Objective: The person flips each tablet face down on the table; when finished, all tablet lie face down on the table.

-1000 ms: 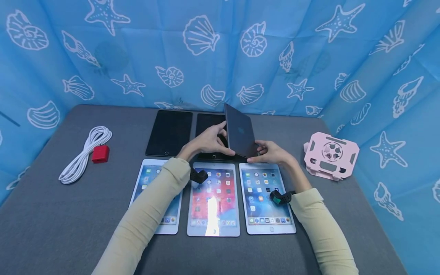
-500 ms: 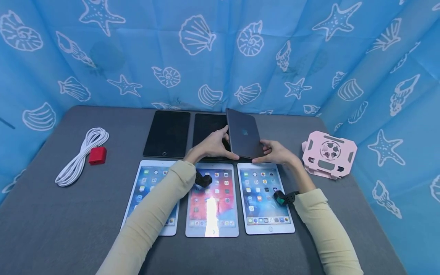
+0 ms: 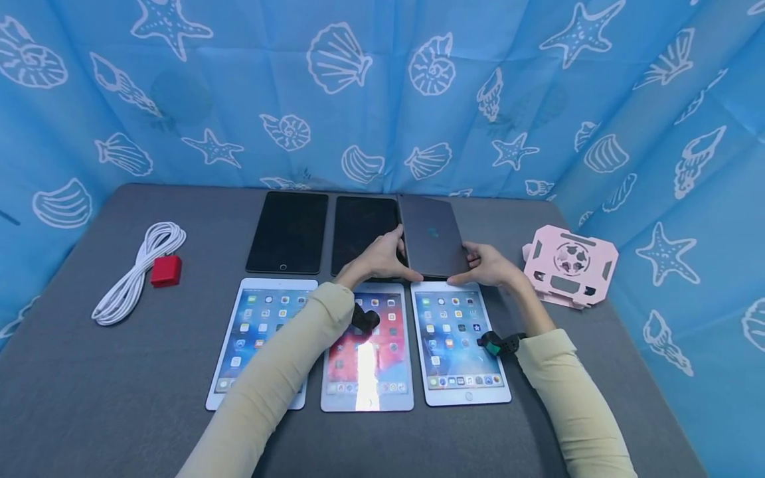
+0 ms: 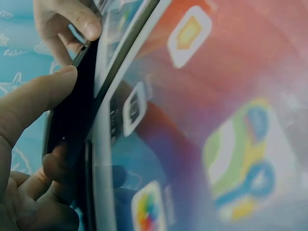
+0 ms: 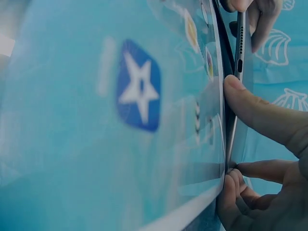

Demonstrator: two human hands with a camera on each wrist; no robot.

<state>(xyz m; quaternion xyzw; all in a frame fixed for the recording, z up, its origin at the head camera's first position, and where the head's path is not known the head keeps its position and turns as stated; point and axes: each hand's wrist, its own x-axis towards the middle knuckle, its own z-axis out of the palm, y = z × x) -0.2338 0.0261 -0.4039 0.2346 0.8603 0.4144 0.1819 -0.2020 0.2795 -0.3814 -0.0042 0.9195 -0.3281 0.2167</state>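
Change: the grey tablet (image 3: 431, 236) has tipped down from a steep, nearly upright tilt a second ago to lying almost flat, back side up, between both hands.
Grey tablet: its long axis runs away from the person, with the near short edge at the hands and the far end toward the blue curtain (image 3: 382, 93); it sits low over the grey table (image 3: 89, 385), in the far row.
Left hand (image 3: 382, 260): fingers curl round the tablet's near left corner and edge, thumb on top; it grips the tablet.
Right hand (image 3: 487, 265): pinches the near right corner, thumb above and fingers under.
Left of the left hand: two dark-screened tablets (image 3: 289, 232) lie flat, side by side.
Nearer than the hands: three lit white tablets (image 3: 459, 342) lie in a row, beneath the forearms.
Right of the right hand: a pink stand (image 3: 570, 264) rests on the table, apart from the tablet.
Far left of the left hand: a coiled white cable (image 3: 137, 269) with a red block (image 3: 165, 271) touching it.
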